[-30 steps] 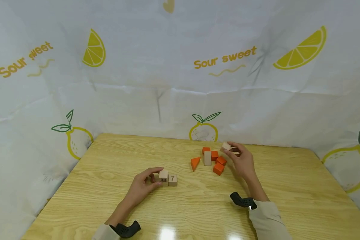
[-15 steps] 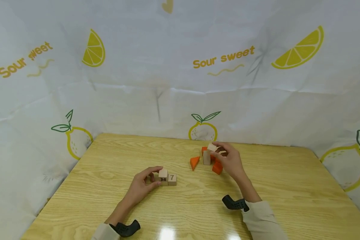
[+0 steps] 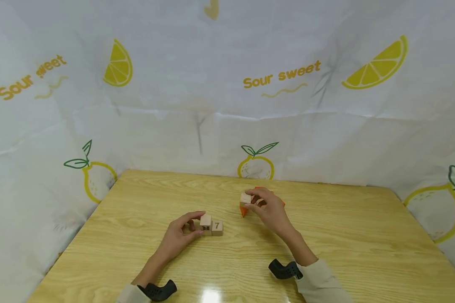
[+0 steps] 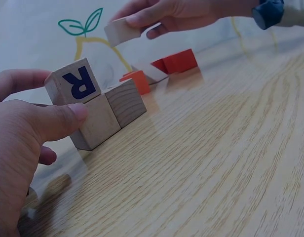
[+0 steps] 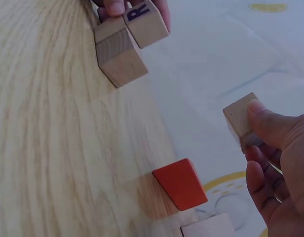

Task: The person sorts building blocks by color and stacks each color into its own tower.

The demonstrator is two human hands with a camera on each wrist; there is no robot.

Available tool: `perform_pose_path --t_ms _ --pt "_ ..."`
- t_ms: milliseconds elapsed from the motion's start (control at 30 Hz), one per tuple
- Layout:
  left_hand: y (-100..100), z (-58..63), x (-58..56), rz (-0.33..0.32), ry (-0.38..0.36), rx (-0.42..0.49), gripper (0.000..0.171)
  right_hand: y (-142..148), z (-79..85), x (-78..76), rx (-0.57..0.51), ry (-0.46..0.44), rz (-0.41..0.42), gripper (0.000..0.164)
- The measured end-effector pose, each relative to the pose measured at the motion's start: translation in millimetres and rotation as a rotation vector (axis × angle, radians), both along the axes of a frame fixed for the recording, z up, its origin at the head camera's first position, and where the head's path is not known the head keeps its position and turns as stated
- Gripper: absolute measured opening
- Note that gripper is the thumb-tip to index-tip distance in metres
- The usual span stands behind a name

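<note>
My left hand (image 3: pixel 177 235) pinches a wooden cube with a dark letter R (image 4: pixel 79 83) between thumb and fingers. That cube sits on top of a plain-faced wooden cube (image 4: pixel 100 122), the thumb tip right at the seam. Against the lower cube's right side stands a cube marked 7 (image 3: pixel 217 228). In the right wrist view, my right hand (image 5: pixel 295 163) grips another wooden cube (image 5: pixel 239 116) by thumb and fingertips, raised above the table. From the head view this cube overlaps an orange triangular block (image 5: pixel 180 184), which lies below it on the table.
Behind my right hand are red blocks (image 4: pixel 181 61), mostly hidden in the head view. A pale wooden block (image 5: pixel 209 227) lies beside the orange one. The wooden table (image 3: pixel 136 202) ends at a white curtain (image 3: pixel 174 139) with lemon prints.
My right hand has carried its wooden cube leftward, from the right of the red blocks to over the orange triangular block. The left hand stays on the R cube.
</note>
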State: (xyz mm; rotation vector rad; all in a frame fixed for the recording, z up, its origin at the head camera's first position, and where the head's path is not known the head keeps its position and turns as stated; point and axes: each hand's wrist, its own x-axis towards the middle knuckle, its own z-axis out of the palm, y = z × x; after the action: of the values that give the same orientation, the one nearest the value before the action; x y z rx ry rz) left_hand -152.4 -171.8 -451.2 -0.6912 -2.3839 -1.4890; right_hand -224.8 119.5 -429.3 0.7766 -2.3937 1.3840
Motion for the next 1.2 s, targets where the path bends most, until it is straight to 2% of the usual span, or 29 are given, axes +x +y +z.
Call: perform_pose_path --t_ms 400,633,800,1200 --pt "-1.4 0.1 1.5 0.012 -0.018 -0.005 0.049 -35.6 -10.7 15.3 0.034 0.001 0.14 0.034" --pt "-1.0 -1.0 0.5 0.012 0.014 -0.006 0.049 -48.2 -11.6 22.5 0.048 -0.015 0.219 0.035" --pt "1.7 0.4 -1.2 -0.016 0.035 -0.016 0.048 -51.3 -13.4 24.8 0.069 -0.009 0.238 0.035" --pt "0.7 4.6 2.2 0.028 0.0 -0.019 0.047 -58.3 -22.1 27.0 0.051 -0.034 0.274 0.034"
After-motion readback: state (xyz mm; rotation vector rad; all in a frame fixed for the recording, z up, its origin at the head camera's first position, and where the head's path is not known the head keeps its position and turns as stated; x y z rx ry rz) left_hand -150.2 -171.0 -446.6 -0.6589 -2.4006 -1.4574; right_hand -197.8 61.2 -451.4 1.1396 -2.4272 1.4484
